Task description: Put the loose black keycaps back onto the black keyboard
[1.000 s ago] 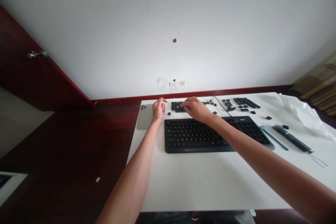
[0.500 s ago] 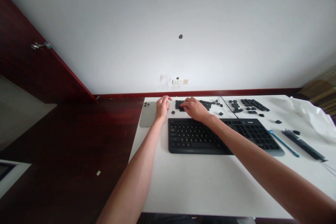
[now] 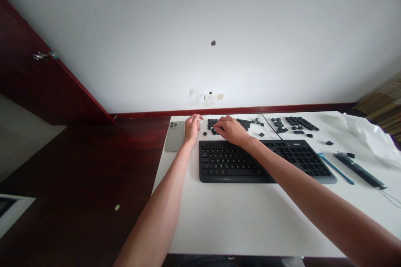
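Note:
A black keyboard [image 3: 263,160] lies across the white table [image 3: 238,221]. Just behind it is a cluster of loose black keycaps [image 3: 211,124]. My right hand [image 3: 231,130] reaches over the keyboard's far edge, its fingers bent down and pinched into that cluster. My left hand [image 3: 191,127] rests on the table between a grey phone [image 3: 174,136] and the keycaps. Its fingers are curled in with the thumb out, and what they hold, if anything, is hidden.
Several more keycaps [image 3: 294,124] lie at the back right, and single ones [image 3: 329,142] are scattered nearby. A blue tool [image 3: 336,168] and a long black bar [image 3: 359,170] lie right of the keyboard. Crumpled white plastic [image 3: 369,137] is at the far right. Dark wood floor [image 3: 78,183] lies left of the table.
My view has shifted slightly. Both hands stay at the keycap cluster behind the keyboard, and the right fingers have moved only a little among the caps.

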Demonstrator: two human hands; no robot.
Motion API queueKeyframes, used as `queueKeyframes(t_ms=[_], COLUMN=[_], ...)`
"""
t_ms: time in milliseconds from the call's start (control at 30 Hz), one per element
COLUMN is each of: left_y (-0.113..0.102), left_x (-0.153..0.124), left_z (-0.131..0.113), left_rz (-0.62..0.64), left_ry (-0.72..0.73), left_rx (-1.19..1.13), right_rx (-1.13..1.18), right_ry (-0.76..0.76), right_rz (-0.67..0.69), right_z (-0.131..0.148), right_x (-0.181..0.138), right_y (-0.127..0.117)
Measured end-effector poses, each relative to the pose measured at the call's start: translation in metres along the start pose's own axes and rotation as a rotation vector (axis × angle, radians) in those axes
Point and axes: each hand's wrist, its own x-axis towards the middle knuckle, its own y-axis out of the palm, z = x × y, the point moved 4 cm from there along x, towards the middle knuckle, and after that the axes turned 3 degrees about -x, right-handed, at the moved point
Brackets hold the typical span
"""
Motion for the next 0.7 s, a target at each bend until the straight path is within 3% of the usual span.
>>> queueKeyframes(t_ms=[233, 700], left_y=[0.000, -0.001], left_x=[-0.001, 0.001], left_z=[-0.002, -0.002], left_rz=[0.001, -0.029], left_ry=[0.019, 0.037], left_rx=[0.019, 0.091], right_rx=[-0.007, -0.020], right_ry=[0.209, 0.178], right_rz=[0.013, 0.095], right_z=[0.005, 0.018], right_x=[0.011, 0.011], right_y=[0.002, 0.008])
